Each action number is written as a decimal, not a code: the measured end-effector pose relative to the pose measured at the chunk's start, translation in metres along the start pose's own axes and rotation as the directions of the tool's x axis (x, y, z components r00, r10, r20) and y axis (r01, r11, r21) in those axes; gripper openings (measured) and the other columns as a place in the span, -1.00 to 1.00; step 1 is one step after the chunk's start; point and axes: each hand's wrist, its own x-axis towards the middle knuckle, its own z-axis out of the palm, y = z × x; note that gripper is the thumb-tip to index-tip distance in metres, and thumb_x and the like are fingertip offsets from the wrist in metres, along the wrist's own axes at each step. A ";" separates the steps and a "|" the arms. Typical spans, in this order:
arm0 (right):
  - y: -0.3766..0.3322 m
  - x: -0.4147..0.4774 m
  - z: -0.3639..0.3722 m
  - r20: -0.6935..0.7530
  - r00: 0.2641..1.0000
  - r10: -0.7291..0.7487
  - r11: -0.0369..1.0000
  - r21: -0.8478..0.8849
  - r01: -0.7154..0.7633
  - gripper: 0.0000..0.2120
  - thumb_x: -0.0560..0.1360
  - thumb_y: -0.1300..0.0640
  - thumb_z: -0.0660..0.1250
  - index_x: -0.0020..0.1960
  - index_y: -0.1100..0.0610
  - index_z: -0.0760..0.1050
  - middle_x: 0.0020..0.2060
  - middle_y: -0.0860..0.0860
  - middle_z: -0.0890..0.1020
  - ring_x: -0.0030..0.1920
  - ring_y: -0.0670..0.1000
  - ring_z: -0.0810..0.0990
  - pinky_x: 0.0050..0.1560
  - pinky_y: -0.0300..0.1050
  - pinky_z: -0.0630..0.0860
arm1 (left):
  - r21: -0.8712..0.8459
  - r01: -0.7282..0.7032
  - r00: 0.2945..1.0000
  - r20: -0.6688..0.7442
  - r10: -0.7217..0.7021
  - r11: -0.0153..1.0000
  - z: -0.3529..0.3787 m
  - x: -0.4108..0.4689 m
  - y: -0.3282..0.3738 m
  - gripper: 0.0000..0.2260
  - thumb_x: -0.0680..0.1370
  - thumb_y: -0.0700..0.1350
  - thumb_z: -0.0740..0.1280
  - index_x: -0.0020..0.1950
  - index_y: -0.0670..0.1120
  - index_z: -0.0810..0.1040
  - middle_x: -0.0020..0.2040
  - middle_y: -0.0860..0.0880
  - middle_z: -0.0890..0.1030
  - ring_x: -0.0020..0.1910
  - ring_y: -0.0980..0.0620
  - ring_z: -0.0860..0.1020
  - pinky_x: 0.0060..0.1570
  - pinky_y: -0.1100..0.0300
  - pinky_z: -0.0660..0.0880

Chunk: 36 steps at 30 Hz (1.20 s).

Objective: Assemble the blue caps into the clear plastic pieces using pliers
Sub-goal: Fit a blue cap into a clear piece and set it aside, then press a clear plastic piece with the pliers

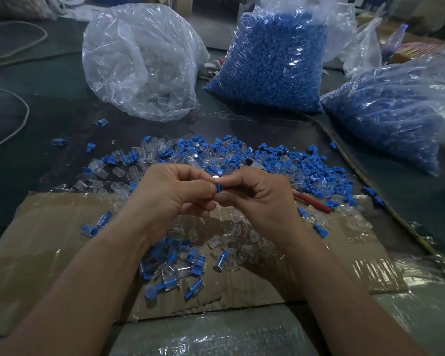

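where the two hands meet above the cardboard sheet [49, 240], the left hand [175, 194] and right hand [260, 199] each pinch one small blue cap [219, 188] between thumb and forefinger tips, other fingers curled in. a glint of clear plastic shows at the fingertips just above the cap; whether the two parts are joined cannot be told.

pliers [312, 202] with a smooth red handle lie on the table under the right hand, partly hidden.

a pile [216, 152] of ribbed blue caps and glossy, rounded clear pieces spreads across the dark table [49, 98] and onto the taped, creased cardboard. joined pieces [170, 268], blue inside clear, lie near the forearms.

behind stand three crinkled, see-through plastic bags: a clear-parts bag [139, 62] at left, a full blue-cap bag [275, 62] at centre, a second blue-cap bag [396, 111] lying at right.
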 end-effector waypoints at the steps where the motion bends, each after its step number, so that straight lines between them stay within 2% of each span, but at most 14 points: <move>1: 0.000 0.000 0.000 0.009 1.000 -0.003 1.000 -0.008 0.003 -0.77 0.34 0.23 0.42 -0.06 -0.01 0.53 -0.29 -0.21 0.57 -0.23 -0.20 0.59 -0.20 -0.38 0.53 | -0.001 0.001 1.000 -0.001 -0.001 1.000 0.000 0.000 0.000 -0.97 0.17 -0.23 0.40 -0.41 -0.14 0.61 -0.43 -0.12 0.62 -0.49 0.04 0.58 -0.49 0.29 0.51; 4: -0.002 0.002 -0.005 0.059 0.994 0.091 0.996 -0.009 -0.091 -0.82 0.31 0.04 0.41 -0.11 -0.13 0.51 -0.30 -0.25 0.61 -0.19 -0.22 0.61 -0.16 -0.40 0.51 | -0.001 -0.004 1.000 -0.005 0.004 1.000 0.000 0.000 -0.001 -0.91 0.18 -0.22 0.40 -0.34 -0.18 0.59 -0.42 -0.10 0.62 -0.48 0.04 0.58 -0.48 0.30 0.51; 7: 0.000 0.004 -0.023 -0.027 0.966 0.259 0.961 -0.089 -0.260 -0.80 0.23 -0.16 0.35 -0.17 -0.18 0.47 -0.30 -0.29 0.61 -0.22 -0.28 0.59 -0.22 -0.46 0.47 | -0.014 -0.005 0.999 -0.034 0.004 1.000 -0.001 0.001 -0.001 -0.94 0.24 -0.27 0.41 -0.32 -0.21 0.58 -0.44 -0.09 0.61 -0.48 0.05 0.58 -0.48 0.29 0.51; 10: 0.009 0.005 -0.051 -0.139 0.919 0.370 0.860 -0.324 -0.395 -0.87 0.34 -0.08 0.36 -0.12 -0.12 0.49 -0.29 -0.22 0.57 -0.25 -0.27 0.55 -0.30 -0.43 0.45 | -0.038 -0.006 0.997 -0.075 0.003 0.999 -0.002 0.002 -0.001 -0.91 0.34 -0.35 0.38 -0.34 -0.20 0.57 -0.45 -0.09 0.60 -0.48 0.05 0.57 -0.49 0.29 0.51; 13: 0.021 0.001 -0.076 -0.159 0.821 0.548 0.680 -0.486 -0.549 -0.60 0.35 -0.08 0.42 0.14 0.01 0.47 -0.07 -0.22 0.51 -0.15 -0.24 0.45 -0.21 -0.37 0.32 | -0.033 -0.014 0.997 -0.078 0.012 0.999 -0.001 0.002 -0.001 -0.91 0.35 -0.35 0.38 -0.33 -0.20 0.57 -0.45 -0.08 0.60 -0.48 0.05 0.57 -0.48 0.29 0.51; 16: 0.024 -0.002 -0.080 -0.065 0.697 0.714 0.521 -0.616 -0.591 -0.36 0.28 -0.19 0.42 0.28 0.00 0.35 0.17 -0.06 0.46 0.01 -0.10 0.38 -0.02 -0.18 0.32 | -0.032 -0.018 0.997 -0.078 0.016 0.999 -0.001 0.002 -0.001 -0.94 0.34 -0.34 0.38 -0.31 -0.21 0.57 -0.45 -0.07 0.60 -0.48 0.06 0.57 -0.48 0.30 0.51; 19: 0.018 -0.001 -0.074 0.022 0.625 0.780 0.467 -0.686 -0.559 -0.07 0.08 -0.32 0.38 0.37 -0.02 0.24 0.28 -0.03 0.40 0.18 0.00 0.38 0.16 -0.04 0.35 | -0.032 -0.018 0.997 -0.080 0.015 0.999 -0.001 0.003 -0.001 -0.94 0.33 -0.33 0.38 -0.32 -0.20 0.57 -0.45 -0.07 0.60 -0.48 0.06 0.57 -0.48 0.29 0.51; 21: 0.015 0.000 -0.072 0.041 0.607 0.794 0.444 -0.721 -0.532 0.08 -0.01 -0.34 0.36 0.43 -0.04 0.15 0.36 -0.04 0.32 0.31 0.03 0.31 0.28 0.02 0.28 | -0.036 -0.017 0.997 -0.072 0.015 0.999 -0.001 0.003 -0.001 -0.96 0.28 -0.30 0.40 -0.32 -0.20 0.57 -0.45 -0.07 0.60 -0.47 0.05 0.57 -0.48 0.29 0.52; 23: 0.015 0.000 -0.071 0.038 0.603 0.797 0.426 -0.743 -0.516 0.07 0.07 -0.27 0.47 0.46 -0.04 0.08 0.41 -0.04 0.25 0.37 0.05 0.25 0.32 0.04 0.23 | -0.036 -0.019 0.998 -0.065 0.016 0.999 -0.001 0.003 -0.002 -0.92 0.22 -0.25 0.40 -0.31 -0.20 0.57 -0.44 -0.08 0.60 -0.47 0.05 0.58 -0.47 0.29 0.52; 25: 0.016 0.000 -0.071 0.029 0.613 0.789 0.422 -0.751 -0.508 0.02 0.16 -0.16 0.52 0.47 -0.03 0.08 0.42 -0.03 0.25 0.37 0.05 0.24 0.32 0.03 0.22 | -0.032 -0.020 0.998 -0.063 0.018 0.999 -0.001 0.003 -0.003 -0.96 0.26 -0.28 0.40 -0.32 -0.20 0.57 -0.44 -0.08 0.61 -0.47 0.05 0.58 -0.47 0.29 0.51; 28: 0.019 0.001 -0.070 0.001 0.622 0.783 0.430 -0.723 -0.540 -0.12 0.23 -0.11 0.51 0.43 0.01 0.18 0.34 -0.01 0.34 0.28 0.04 0.33 0.23 0.00 0.30 | -0.032 -0.022 0.998 -0.063 0.020 0.999 -0.001 0.004 -0.004 -0.95 0.32 -0.31 0.39 -0.32 -0.19 0.58 -0.43 -0.08 0.61 -0.46 0.05 0.58 -0.47 0.29 0.51; 32: 0.022 0.003 -0.064 -0.104 0.702 0.705 0.417 -0.739 -0.529 -0.47 0.30 0.01 0.44 0.22 0.05 0.38 0.11 0.02 0.45 0.03 0.01 0.41 -0.07 -0.10 0.39 | -0.052 -0.022 0.998 -0.061 0.018 0.998 -0.001 0.005 -0.005 -0.95 0.30 -0.30 0.38 -0.27 -0.21 0.55 -0.43 -0.06 0.61 -0.46 0.05 0.58 -0.46 0.29 0.53; 34: 0.024 0.004 -0.063 -0.141 0.750 0.647 0.424 -0.750 -0.507 -0.55 0.31 0.07 0.41 0.17 0.06 0.42 0.06 0.01 0.49 -0.03 -0.02 0.41 -0.15 -0.13 0.34 | -0.061 -0.027 0.997 -0.068 0.023 0.998 -0.002 0.007 -0.006 -0.95 0.33 -0.32 0.37 -0.24 -0.22 0.54 -0.44 -0.05 0.60 -0.45 0.06 0.59 -0.44 0.29 0.54; 36: 0.024 0.003 -0.065 -0.149 0.787 0.598 0.462 -0.739 -0.491 -0.53 0.31 0.12 0.42 0.20 0.05 0.43 0.06 -0.01 0.52 -0.05 -0.05 0.41 -0.12 -0.14 0.34 | -0.073 -0.036 0.996 -0.082 0.030 0.997 -0.002 0.007 -0.007 -0.94 0.39 -0.36 0.33 -0.23 -0.22 0.53 -0.44 -0.03 0.60 -0.44 0.07 0.59 -0.43 0.28 0.54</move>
